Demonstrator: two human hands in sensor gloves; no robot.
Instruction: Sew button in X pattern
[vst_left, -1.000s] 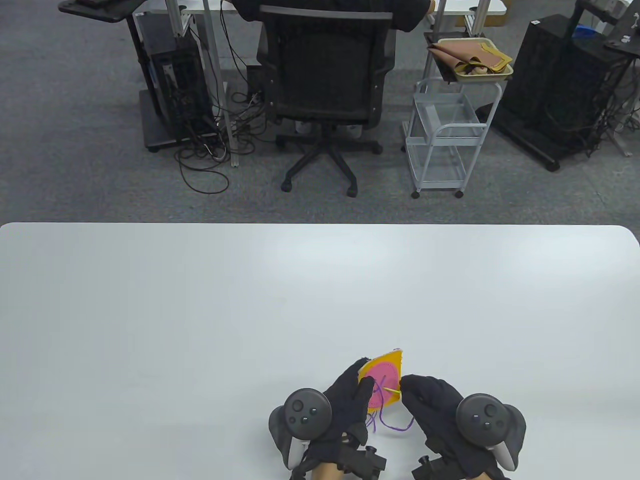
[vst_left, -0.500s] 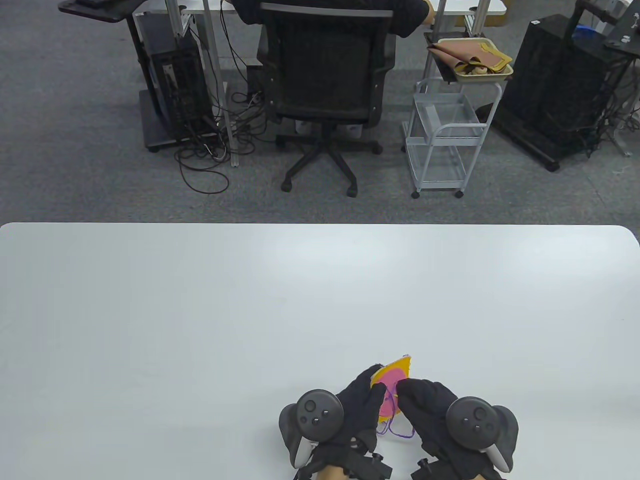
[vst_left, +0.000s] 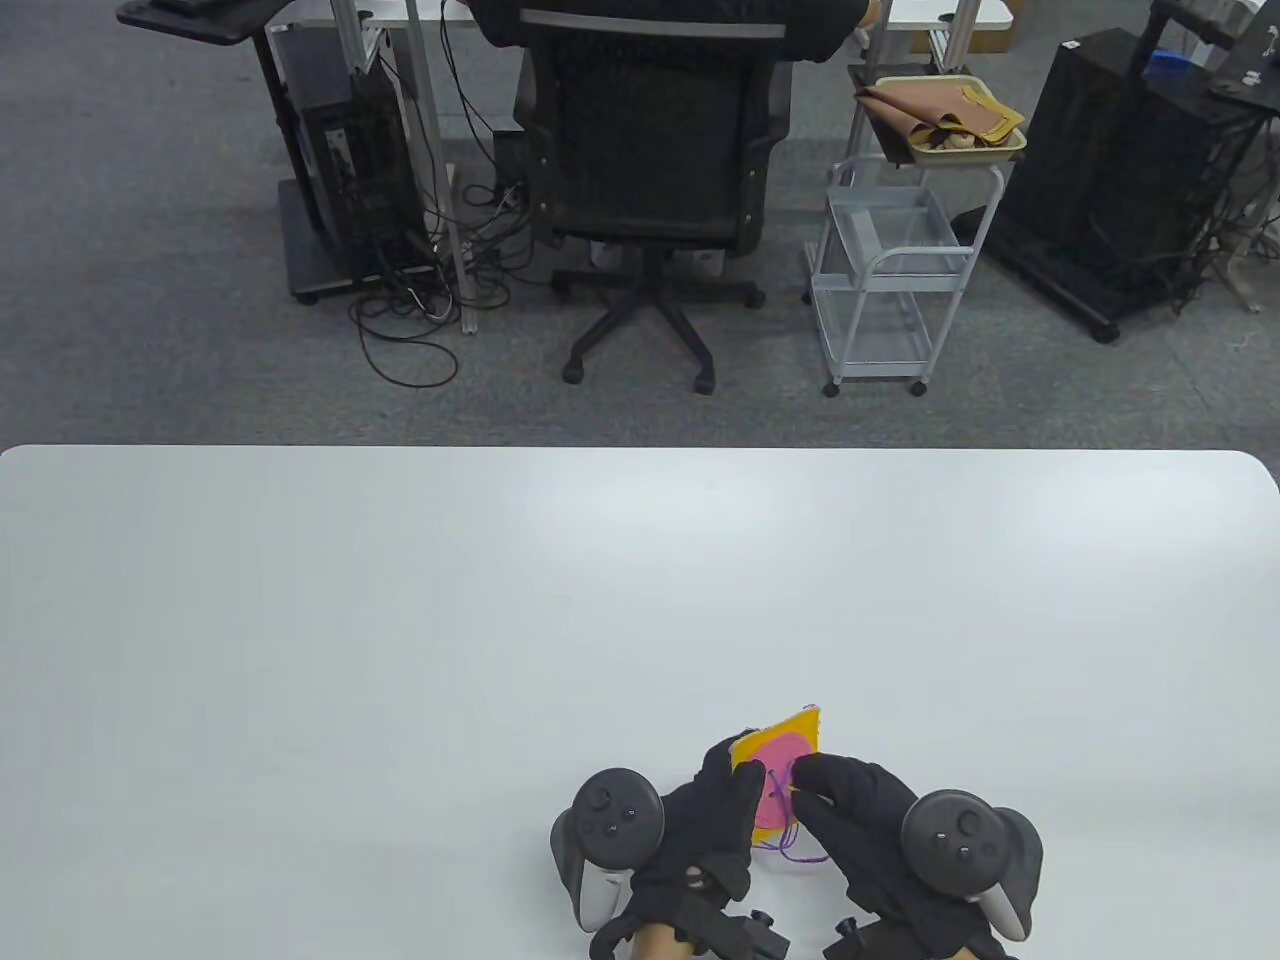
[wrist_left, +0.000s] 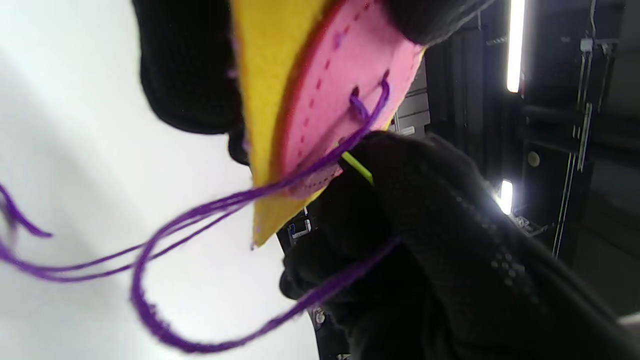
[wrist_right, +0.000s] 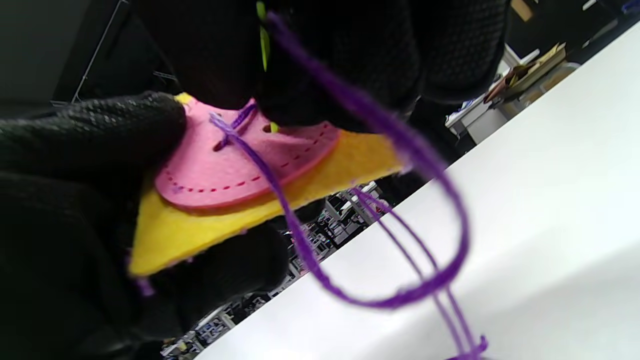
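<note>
we have the yellow felt square (vst_left: 800, 722) lifted off the white table (vst_left: 400, 620) near its front edge, held between both hands. the left hand (vst_left: 715, 810) pinches the square's left edge, thumb on top of the pink felt button (wrist_right: 235, 165), fingers beneath. the right hand (vst_left: 850, 810) presses thumb and finger together on the lime needle (wrist_right: 261, 35), which stands at a hole in the button, directly below that grip in the right wrist view. the needle's long axis runs roughly square to the button face, tip toward the felt; the right hand is the nearer one to the hole. we judge the next push goes straight down along that axis.

count: 1 felt square, 1 button, 1 needle, 1 purple thread (wrist_right: 440, 210) running doubled in a slack loop toward the table, 1 stitch visible across the button. we cannot count the holes for certain; at least 3 show.
</note>
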